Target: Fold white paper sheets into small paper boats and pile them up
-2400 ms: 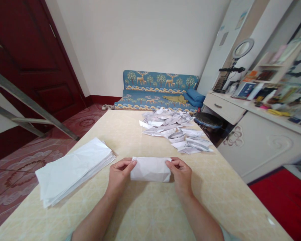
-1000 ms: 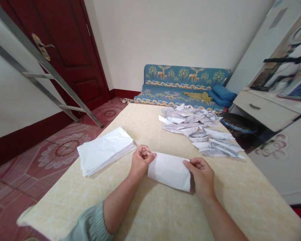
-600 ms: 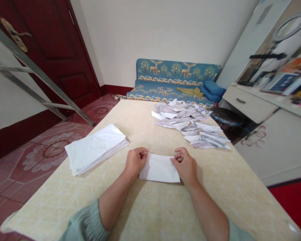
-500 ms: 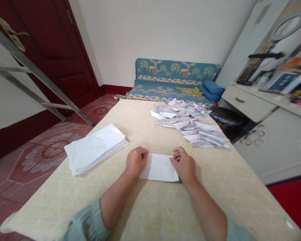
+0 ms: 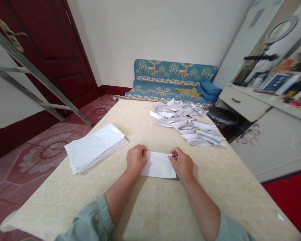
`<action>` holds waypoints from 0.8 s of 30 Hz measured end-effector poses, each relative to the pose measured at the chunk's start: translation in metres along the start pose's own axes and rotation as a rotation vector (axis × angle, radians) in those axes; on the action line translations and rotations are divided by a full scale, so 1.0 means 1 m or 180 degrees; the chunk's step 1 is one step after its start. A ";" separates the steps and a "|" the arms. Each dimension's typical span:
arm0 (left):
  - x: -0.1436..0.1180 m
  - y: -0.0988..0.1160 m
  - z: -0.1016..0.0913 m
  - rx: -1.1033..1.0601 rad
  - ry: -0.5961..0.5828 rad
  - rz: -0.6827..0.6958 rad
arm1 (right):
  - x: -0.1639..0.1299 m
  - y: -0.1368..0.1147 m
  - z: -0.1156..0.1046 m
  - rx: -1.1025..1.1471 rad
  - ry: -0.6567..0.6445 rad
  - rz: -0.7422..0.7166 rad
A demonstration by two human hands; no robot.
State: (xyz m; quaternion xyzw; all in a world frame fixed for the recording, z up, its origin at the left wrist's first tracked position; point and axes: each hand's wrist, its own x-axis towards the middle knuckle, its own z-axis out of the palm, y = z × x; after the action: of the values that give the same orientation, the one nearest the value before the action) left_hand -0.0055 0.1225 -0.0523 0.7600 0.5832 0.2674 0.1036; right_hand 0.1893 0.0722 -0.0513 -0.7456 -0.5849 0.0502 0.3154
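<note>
A white sheet of paper [image 5: 158, 165], which looks folded over, lies on the table right in front of me. My left hand [image 5: 136, 158] pinches its far left corner between thumb and fingers. At the far right corner, my right hand [image 5: 182, 162] grips the paper in the same way, thumb toward the middle. To the left rests a stack of white paper sheets [image 5: 96, 144], slightly fanned. Beyond my right hand spreads a heap of folded paper pieces [image 5: 183, 115], some with grey print.
The table [image 5: 130, 117] has a pale yellow patterned cover. Behind it stands a blue sofa [image 5: 160, 85] with a deer pattern. A metal ladder [image 5: 47, 82] leans at the left, near a dark red door [image 5: 57, 43]. White drawers [image 5: 245, 103] and a round stool [image 5: 222, 115] are on the right.
The view has shifted slightly. Both hands keep hold of the paper's far corners, and its visible part looks a little shorter from front to back.
</note>
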 end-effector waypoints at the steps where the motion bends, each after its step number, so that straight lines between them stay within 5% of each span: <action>1: -0.001 0.003 -0.001 0.0147 0.0053 0.0095 | 0.000 0.000 0.000 0.0001 0.0007 -0.0020; 5: -0.001 0.012 -0.003 0.0467 0.0176 0.0872 | 0.000 0.001 0.000 -0.0013 0.0020 -0.0036; 9: 0.002 0.010 0.003 0.0120 -0.0396 0.1467 | 0.001 0.002 0.001 -0.0031 -0.0002 -0.0014; 24: 0.001 0.017 0.013 0.0134 -0.0263 0.0752 | 0.001 0.005 0.004 0.0129 -0.0007 0.0122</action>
State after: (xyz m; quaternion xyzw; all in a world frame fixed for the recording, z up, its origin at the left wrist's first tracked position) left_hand 0.0158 0.1200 -0.0551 0.8358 0.4904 0.2338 0.0794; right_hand 0.1922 0.0739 -0.0568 -0.7500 -0.5697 0.0689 0.3288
